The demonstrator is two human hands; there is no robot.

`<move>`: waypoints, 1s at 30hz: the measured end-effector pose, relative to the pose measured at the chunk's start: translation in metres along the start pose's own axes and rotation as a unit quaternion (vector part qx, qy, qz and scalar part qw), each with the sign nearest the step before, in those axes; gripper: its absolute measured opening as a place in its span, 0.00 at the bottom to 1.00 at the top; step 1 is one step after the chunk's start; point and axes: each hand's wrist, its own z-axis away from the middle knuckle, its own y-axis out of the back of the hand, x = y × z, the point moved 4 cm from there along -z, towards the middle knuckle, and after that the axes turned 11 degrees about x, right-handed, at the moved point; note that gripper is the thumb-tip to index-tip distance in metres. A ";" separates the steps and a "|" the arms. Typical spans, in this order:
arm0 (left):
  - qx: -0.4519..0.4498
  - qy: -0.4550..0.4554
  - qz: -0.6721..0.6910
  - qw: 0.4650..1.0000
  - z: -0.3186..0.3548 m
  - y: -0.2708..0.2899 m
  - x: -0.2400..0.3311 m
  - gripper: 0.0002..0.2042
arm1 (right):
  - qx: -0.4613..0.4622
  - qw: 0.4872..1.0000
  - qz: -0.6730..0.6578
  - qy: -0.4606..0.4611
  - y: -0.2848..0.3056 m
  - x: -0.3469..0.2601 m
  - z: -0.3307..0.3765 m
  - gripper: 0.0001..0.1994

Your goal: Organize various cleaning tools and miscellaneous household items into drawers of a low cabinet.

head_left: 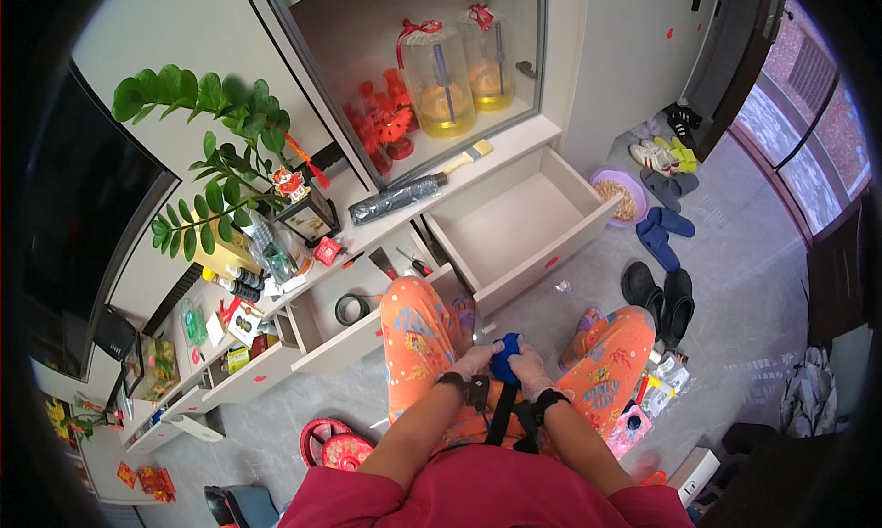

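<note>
Hands, left (474, 360) and right (531, 366), cup rounded blue object (504, 356) above orange-trousered knees.

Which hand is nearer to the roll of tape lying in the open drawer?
Left. The left hand is on the drawer side of the blue ball, below and right of the roll of tape; the right hand is beyond the ball.

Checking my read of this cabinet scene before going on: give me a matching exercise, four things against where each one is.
Things:
1. small blue object
2. roll of dark tape
3. wooden-handled paintbrush
4. two yellow-filled glass jars

Places:
A. on the cabinet top
B. behind the glass door
C. between left hand and right hand
D. in the narrower open drawer

Pairs: 1-C, 2-D, 3-A, 4-B
</note>
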 end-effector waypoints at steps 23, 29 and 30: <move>0.036 0.015 0.031 0.999 0.004 0.004 0.001 0.21 | 0.023 0.999 -0.013 0.036 0.004 -0.015 0.007 0.33; 0.042 0.002 0.034 0.999 0.010 0.004 0.003 0.20 | 0.028 0.998 0.026 0.055 0.000 -0.011 0.004 0.32; 0.042 0.003 0.035 0.999 0.012 0.003 0.004 0.20 | 0.027 0.998 0.027 0.055 -0.001 -0.010 0.002 0.32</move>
